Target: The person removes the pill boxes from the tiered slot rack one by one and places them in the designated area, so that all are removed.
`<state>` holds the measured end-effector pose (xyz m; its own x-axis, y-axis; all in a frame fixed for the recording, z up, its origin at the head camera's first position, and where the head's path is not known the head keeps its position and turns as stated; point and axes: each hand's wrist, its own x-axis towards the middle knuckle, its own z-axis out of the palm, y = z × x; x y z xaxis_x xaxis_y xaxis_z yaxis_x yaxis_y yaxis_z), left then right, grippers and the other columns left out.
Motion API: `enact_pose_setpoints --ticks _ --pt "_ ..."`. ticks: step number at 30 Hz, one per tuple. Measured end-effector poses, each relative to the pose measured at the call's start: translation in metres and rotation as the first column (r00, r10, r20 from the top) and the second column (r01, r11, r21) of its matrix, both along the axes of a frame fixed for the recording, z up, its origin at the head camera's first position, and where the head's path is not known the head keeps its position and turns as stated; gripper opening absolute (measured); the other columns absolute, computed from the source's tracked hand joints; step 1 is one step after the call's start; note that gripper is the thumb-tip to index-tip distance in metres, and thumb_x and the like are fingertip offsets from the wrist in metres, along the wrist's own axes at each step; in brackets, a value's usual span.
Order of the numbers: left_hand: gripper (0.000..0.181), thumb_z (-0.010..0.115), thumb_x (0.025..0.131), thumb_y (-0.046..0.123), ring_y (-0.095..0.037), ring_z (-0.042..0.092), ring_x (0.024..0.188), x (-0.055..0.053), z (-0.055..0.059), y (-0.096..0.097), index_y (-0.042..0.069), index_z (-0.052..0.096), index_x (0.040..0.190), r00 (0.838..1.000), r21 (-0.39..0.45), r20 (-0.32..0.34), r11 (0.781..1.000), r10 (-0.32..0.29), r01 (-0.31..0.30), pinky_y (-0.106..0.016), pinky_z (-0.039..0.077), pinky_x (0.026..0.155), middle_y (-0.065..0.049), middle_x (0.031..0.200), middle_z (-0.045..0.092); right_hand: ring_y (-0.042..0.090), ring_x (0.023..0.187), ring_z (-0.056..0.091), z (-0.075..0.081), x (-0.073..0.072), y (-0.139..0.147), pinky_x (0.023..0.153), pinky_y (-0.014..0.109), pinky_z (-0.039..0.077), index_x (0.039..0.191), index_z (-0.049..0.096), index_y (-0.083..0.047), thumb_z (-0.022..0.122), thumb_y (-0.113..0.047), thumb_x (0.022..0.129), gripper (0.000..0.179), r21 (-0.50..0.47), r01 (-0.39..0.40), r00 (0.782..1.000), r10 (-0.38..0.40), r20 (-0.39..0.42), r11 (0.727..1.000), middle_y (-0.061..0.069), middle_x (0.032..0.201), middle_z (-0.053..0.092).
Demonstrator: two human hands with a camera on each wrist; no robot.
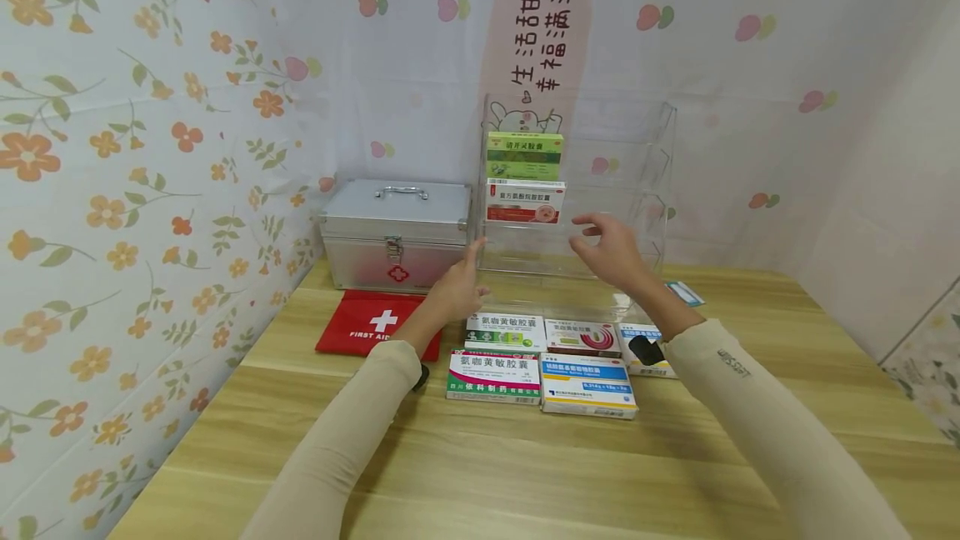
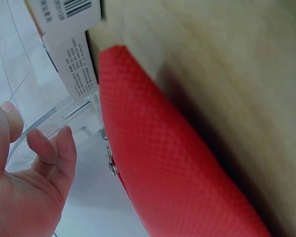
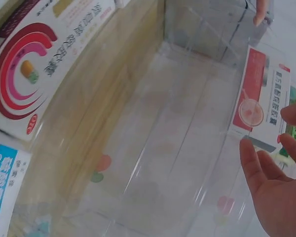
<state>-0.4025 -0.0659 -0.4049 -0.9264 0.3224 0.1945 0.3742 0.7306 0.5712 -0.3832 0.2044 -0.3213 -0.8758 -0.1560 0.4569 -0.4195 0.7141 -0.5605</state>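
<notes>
A clear tiered rack [image 1: 517,261] stands at the back of the table. On its left side a green medicine box [image 1: 523,158] sits one tier above a red-and-white medicine box [image 1: 525,202]. My right hand [image 1: 611,252] hovers just right of the red-and-white box, thumb and fingers parted with nothing between them. At the rack's lower left edge is my left hand [image 1: 456,286], its index finger extended and the others loosely bent. Its palm [image 2: 24,202] is bare in the left wrist view. In front of the rack, several medicine boxes [image 1: 495,375] lie in two rows.
A silver first-aid case [image 1: 360,252] stands left of the rack. The red first-aid pouch [image 1: 348,319] lies in front of it, partly under my left forearm. A small blue-and-white packet [image 1: 686,293] lies behind my right wrist. Patterned cloth hangs at the back and left.
</notes>
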Motion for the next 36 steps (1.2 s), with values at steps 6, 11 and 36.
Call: enact_pose_setpoints --ticks 6,11,36 --pt "0.095 0.068 0.093 0.012 -0.023 0.058 0.075 0.000 0.001 -0.001 0.033 0.000 0.156 1.000 -0.024 -0.001 1.000 0.005 -0.005 -0.031 0.049 0.052 -0.016 0.119 0.058 0.040 0.117 0.057 0.005 -0.011 -0.009 0.096 0.054 0.046 0.128 0.060 0.001 0.067 -0.016 0.092 0.040 -0.020 0.013 1.000 -0.013 0.000 1.000 0.021 0.132 0.059" --pt "0.093 0.068 0.094 0.017 -0.022 0.058 0.072 0.002 0.005 -0.003 0.034 0.000 0.156 1.000 -0.067 -0.005 0.998 0.013 -0.013 -0.032 0.048 0.054 -0.011 0.105 0.060 0.039 0.122 0.054 0.007 -0.023 -0.014 0.097 0.054 0.046 0.131 0.060 -0.001 0.066 -0.016 0.091 0.043 -0.045 0.006 1.000 -0.006 -0.004 0.999 0.020 0.137 0.054" --pt "0.091 0.071 0.093 0.018 -0.017 0.044 0.049 0.001 0.008 -0.009 0.038 0.007 0.154 1.000 -0.034 0.003 0.999 0.008 -0.008 -0.028 0.038 0.044 -0.008 0.065 0.055 0.042 0.132 0.044 0.007 -0.050 -0.021 0.104 0.057 0.040 0.131 0.059 0.003 0.069 -0.003 0.086 0.046 -0.133 -0.084 0.994 0.093 0.058 0.988 0.024 0.145 0.042"
